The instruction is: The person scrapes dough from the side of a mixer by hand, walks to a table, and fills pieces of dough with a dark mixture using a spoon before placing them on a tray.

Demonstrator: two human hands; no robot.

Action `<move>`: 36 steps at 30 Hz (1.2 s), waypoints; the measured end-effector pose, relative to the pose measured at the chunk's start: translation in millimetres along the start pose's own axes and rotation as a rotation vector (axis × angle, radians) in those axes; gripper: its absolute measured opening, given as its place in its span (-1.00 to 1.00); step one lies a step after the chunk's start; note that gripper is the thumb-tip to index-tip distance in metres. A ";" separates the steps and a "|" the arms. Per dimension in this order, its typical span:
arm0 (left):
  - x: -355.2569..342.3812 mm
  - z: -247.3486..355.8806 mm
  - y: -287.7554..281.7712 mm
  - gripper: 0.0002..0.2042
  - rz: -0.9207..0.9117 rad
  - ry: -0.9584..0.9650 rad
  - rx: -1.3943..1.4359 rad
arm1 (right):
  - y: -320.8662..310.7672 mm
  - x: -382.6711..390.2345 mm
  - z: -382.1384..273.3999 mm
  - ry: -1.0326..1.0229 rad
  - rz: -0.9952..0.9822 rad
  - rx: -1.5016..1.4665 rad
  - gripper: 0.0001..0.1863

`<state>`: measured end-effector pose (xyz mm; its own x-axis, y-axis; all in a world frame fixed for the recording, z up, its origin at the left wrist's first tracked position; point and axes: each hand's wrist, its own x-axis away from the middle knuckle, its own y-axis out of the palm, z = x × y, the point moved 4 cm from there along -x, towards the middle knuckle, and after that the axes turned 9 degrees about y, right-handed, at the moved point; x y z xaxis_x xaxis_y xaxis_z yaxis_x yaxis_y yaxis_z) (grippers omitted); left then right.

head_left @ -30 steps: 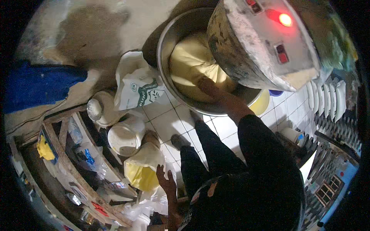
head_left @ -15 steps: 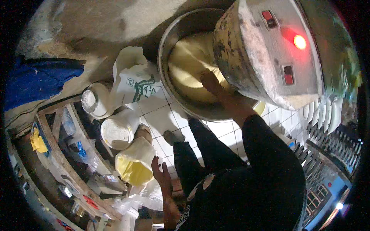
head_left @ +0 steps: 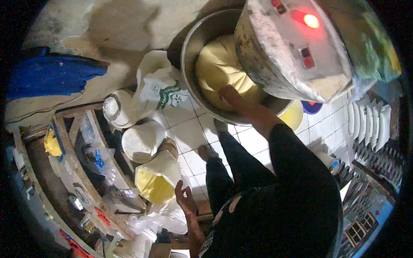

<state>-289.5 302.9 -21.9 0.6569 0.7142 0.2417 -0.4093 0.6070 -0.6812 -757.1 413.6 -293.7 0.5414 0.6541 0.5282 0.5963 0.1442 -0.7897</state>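
Note:
A large steel mixing bowl [head_left: 186, 71] holds a mass of pale yellow dough [head_left: 215, 60], smooth with several folds. My right hand [head_left: 233, 98] reaches over the rim, its fingers curled down against the dough; the fingertips are partly hidden. Above the bowl's right side juts the worn mixer head [head_left: 275, 51], which covers part of the dough. My left hand [head_left: 185, 198] hangs low at my left side with its fingers apart, holding nothing. It is nearest to an open sack [head_left: 159, 176] with a yellow inside.
Two white buckets [head_left: 144, 139] [head_left: 118, 109] and a printed white sack [head_left: 161, 92] stand left of the bowl. A wooden shelf [head_left: 81, 172] with bags runs along the left. Yellow and blue tubs [head_left: 292, 116] [head_left: 312, 106] sit right of the bowl on the tiled floor.
The view has shifted, so the mixer head sits higher and farther left, and the blue tub now shows. My right hand stays at the dough, whose folds look different; my left stays low.

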 end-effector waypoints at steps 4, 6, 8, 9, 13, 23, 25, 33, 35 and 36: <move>44.7 -40.3 0.0 -0.65 0.014 -0.039 0.025 | -117.2 131.6 -57.2 0.013 0.422 -0.117 -0.66; 37.6 -40.5 11.8 -0.65 -0.039 0.051 0.081 | -150.7 235.5 -75.8 0.040 0.502 -0.346 -0.60; 27.7 -20.6 29.5 -0.65 -0.135 0.084 0.142 | -136.7 336.2 -66.7 0.034 0.540 -0.506 -0.56; 21.3 -29.8 52.2 -0.65 -0.160 0.217 0.185 | -125.3 384.0 -60.7 0.062 0.563 -0.530 -0.57; 2.0 42.7 111.7 -0.66 -0.431 0.607 0.037 | 56.5 552.4 45.2 0.391 0.437 -0.516 -0.47; 97.4 209.7 260.6 -0.65 -0.821 0.941 0.001 | 480.7 882.4 190.4 1.612 0.291 -0.942 -0.72; 127.1 233.7 302.2 -0.64 -0.872 1.029 -0.057 | 467.8 888.6 217.7 1.481 0.501 -0.985 -0.71; 274.4 425.3 551.7 -0.68 -1.149 1.088 -0.111 | 265.0 948.8 436.2 1.374 0.780 -1.011 -0.53; 324.2 513.4 602.6 -0.70 -1.211 1.194 -0.071 | 235.6 975.4 496.5 1.341 0.854 -1.112 -0.51; 339.3 545.7 622.7 -0.73 -1.234 1.262 -0.030 | 226.6 984.2 526.4 1.333 0.873 -1.170 -0.50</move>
<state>-667.1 1113.4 13.0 0.5949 -0.8026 -0.0441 0.6589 0.5183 -0.5452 -401.2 1480.9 -117.1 0.5443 -0.6910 0.4757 -0.3025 -0.6906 -0.6570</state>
